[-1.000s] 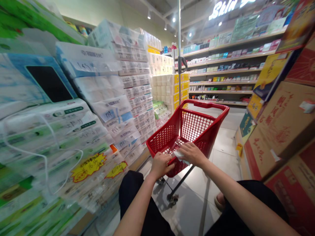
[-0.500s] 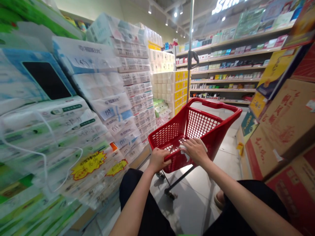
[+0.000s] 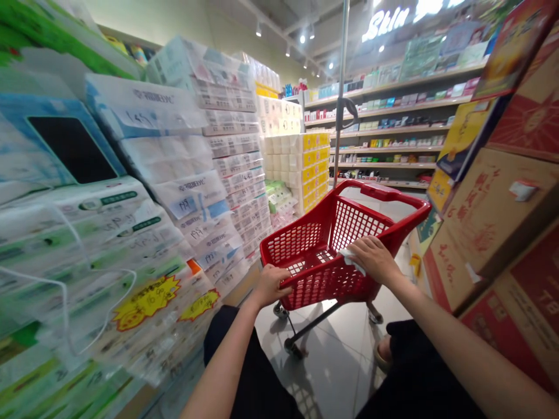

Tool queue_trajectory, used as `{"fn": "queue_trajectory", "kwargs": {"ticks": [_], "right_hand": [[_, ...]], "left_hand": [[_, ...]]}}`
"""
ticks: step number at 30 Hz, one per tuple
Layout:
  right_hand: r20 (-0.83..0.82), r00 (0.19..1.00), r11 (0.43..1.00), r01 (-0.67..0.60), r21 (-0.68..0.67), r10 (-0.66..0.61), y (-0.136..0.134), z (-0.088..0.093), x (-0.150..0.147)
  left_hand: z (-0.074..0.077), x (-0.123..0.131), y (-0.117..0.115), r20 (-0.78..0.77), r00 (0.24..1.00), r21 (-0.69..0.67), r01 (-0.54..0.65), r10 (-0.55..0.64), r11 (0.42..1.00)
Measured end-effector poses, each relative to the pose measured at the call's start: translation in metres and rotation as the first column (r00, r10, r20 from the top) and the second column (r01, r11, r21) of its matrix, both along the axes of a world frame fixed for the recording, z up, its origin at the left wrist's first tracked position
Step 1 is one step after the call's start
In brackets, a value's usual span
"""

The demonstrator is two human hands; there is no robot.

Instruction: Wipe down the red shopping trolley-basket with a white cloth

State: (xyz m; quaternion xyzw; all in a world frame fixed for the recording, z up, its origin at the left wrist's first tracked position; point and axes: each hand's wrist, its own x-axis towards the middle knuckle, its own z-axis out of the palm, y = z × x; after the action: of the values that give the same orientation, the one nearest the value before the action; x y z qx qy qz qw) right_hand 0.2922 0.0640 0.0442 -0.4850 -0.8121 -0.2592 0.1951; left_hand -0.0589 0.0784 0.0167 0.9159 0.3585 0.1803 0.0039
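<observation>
A red plastic shopping cart (image 3: 301, 238) with lattice walls stands in front of me, its handle at the far right end. My left hand (image 3: 271, 285) is closed over the near left corner of the cart's rim. Under my right hand (image 3: 371, 256) a white cloth or tissue (image 3: 353, 262) is pressed against the rim, farther right along the same side. The fingers of that hand curl over the rim with the cloth beneath them. Inside, the basket floor shows through the lattice with no goods on it.
Stacked tissue packs (image 3: 196, 227) rise along the left, with a black-screened phone-like device (image 3: 72, 149) and a white cable (image 3: 65, 302). Cardboard cartons (image 3: 493, 215) line the right. A metal pole (image 3: 341, 87) stands behind the cart, before product shelves (image 3: 388, 128).
My right hand has slid rightward along the rim with the white cloth. My left hand keeps its hold on the corner. The whole view has shifted slightly.
</observation>
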Motion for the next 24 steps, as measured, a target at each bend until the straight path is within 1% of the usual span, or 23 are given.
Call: {"fn": "queue_trajectory", "kwargs": {"ticks": [2,4,6,8,9,11,13,14,16,17,18,20,21,22,24], "right_hand": [[-0.044,0.996,0.996,0.083,0.031,-0.081,-0.003,0.001,-0.003],[-0.102,0.982,0.985,0.163,0.049,-0.157,-0.005,-0.001,-0.016],[-0.132,0.972,0.978,0.203,0.050,-0.195,-0.005,-0.003,-0.030],[-0.136,0.970,0.977,0.208,0.040,-0.201,-0.004,-0.003,-0.042],[-0.138,0.970,0.978,0.207,0.036,-0.200,-0.003,-0.003,-0.048],[-0.147,0.969,0.978,0.207,0.034,-0.200,-0.003,-0.004,-0.060],[-0.156,0.970,0.980,0.196,0.041,-0.187,-0.004,-0.005,-0.075],[-0.160,0.971,0.981,0.186,0.047,-0.176,-0.005,-0.007,-0.084],[-0.160,0.977,0.987,0.154,0.053,-0.144,-0.007,-0.010,-0.100],[-0.153,0.981,0.990,0.131,0.053,-0.121,-0.007,-0.011,-0.106],[-0.136,0.986,0.993,0.102,0.052,-0.094,-0.007,-0.011,-0.109],[-0.075,0.997,0.999,0.028,0.044,-0.025,-0.006,-0.010,-0.106],[-0.037,0.999,0.999,-0.009,0.037,0.010,-0.005,-0.008,-0.100],[-0.001,0.999,0.999,-0.037,0.034,0.037,-0.004,-0.005,-0.091],[0.049,0.997,0.998,-0.054,0.042,0.052,-0.002,0.004,-0.065]], "left_hand": [[0.003,0.001,-0.002,-0.023,0.999,-0.005,0.022,-0.022,1.000],[0.006,0.003,-0.006,-0.042,0.998,-0.002,0.040,-0.040,0.999],[0.008,0.005,-0.013,-0.065,0.997,0.007,0.035,-0.034,0.999],[0.008,0.011,-0.020,-0.094,0.996,0.028,0.003,-0.001,1.000],[0.008,0.017,-0.023,-0.103,0.994,0.049,-0.029,0.034,0.998],[0.006,0.035,-0.029,-0.093,0.984,0.112,-0.141,0.152,0.984],[0.004,0.058,-0.033,-0.046,0.954,0.179,-0.285,0.298,0.942],[0.003,0.070,-0.033,-0.019,0.937,0.206,-0.338,0.349,0.918],[0.001,0.089,-0.032,0.022,0.920,0.245,-0.385,0.392,0.890],[0.000,0.094,-0.030,0.042,0.903,0.248,-0.425,0.428,0.871],[-0.002,0.096,-0.028,0.052,0.896,0.250,-0.440,0.442,0.863],[-0.005,0.089,-0.024,0.050,0.908,0.253,-0.414,0.415,0.874],[-0.007,0.083,-0.022,0.045,0.921,0.256,-0.385,0.387,0.887],[-0.008,0.076,-0.021,0.041,0.933,0.258,-0.356,0.358,0.898],[-0.010,0.064,-0.019,0.043,0.944,0.260,-0.326,0.326,0.909]]}}
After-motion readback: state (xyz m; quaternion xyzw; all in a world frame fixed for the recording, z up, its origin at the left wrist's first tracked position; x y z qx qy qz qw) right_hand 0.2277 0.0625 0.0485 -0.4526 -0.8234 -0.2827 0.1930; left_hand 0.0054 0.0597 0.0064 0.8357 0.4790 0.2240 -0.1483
